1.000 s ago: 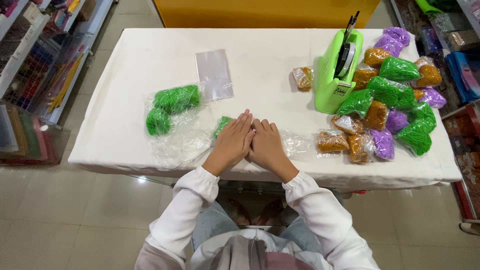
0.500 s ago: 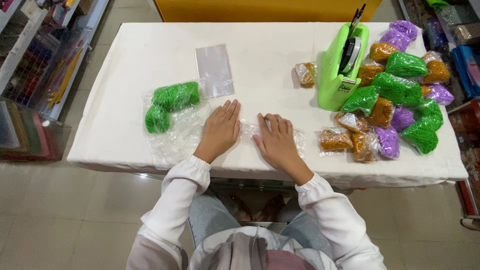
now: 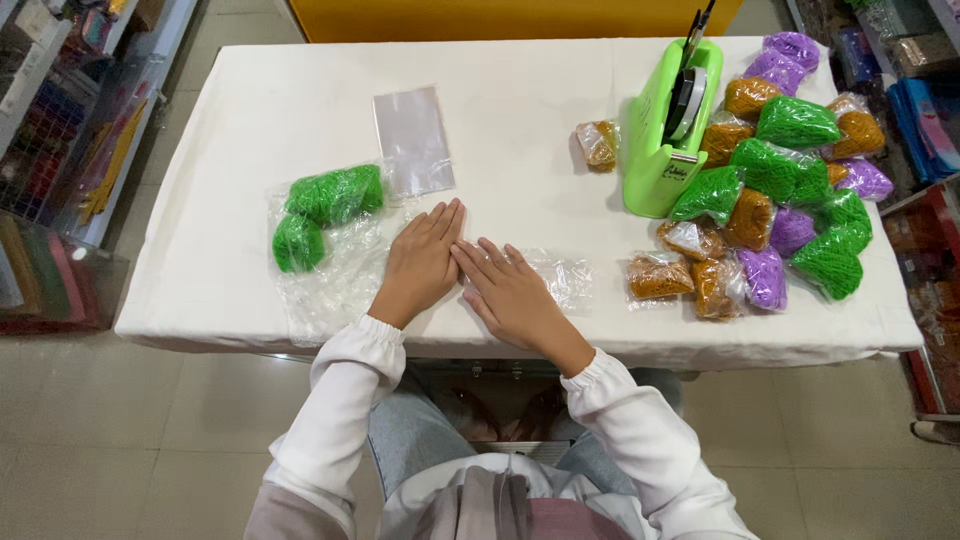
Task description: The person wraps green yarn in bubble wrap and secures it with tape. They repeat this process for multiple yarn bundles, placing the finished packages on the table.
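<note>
Both hands lie flat with fingers spread, holding nothing: the left hand (image 3: 425,258) and right hand (image 3: 510,292) press a crinkly clear bag (image 3: 560,278) on the white surface (image 3: 520,130). Two fuzzy green bundles (image 3: 325,210) sit on clear plastic at the left. One smooth flat bag (image 3: 412,140) lies behind, and one green tape holder (image 3: 660,140) stands by a pile of green, orange and purple packs (image 3: 790,190).
</note>
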